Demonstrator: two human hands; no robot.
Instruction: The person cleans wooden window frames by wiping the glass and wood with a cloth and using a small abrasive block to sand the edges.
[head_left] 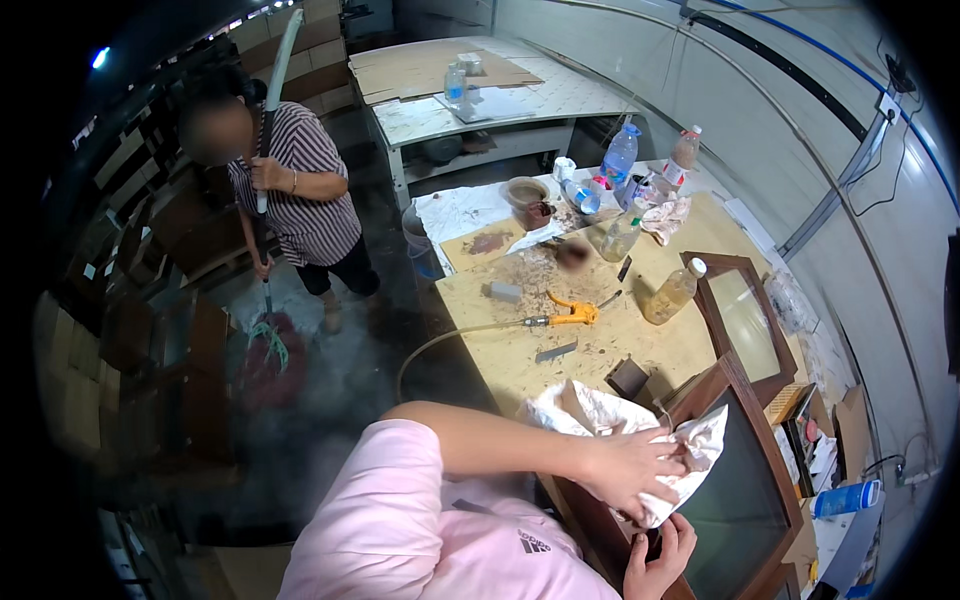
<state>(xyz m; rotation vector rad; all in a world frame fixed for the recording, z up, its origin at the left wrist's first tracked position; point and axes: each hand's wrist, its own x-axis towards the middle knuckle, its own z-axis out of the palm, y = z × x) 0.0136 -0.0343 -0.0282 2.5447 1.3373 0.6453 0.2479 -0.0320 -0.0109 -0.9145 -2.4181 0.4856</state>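
Note:
A brown wooden-framed glass panel leans at the near right of the workbench. My left hand lies over its frame with fingers spread, pressing a crumpled, stained white cloth that trails to the left. Just below, my right hand curls its fingers at the frame's near side; the exact grip is partly hidden. Behind is a second wooden-framed glass panel. A small dark brown block sits beside the cloth.
On the workbench lie a yellow air gun with its hose, a metal scraper blade, a pale block and several bottles. A person in a striped shirt holds a mop at left. Another table stands behind.

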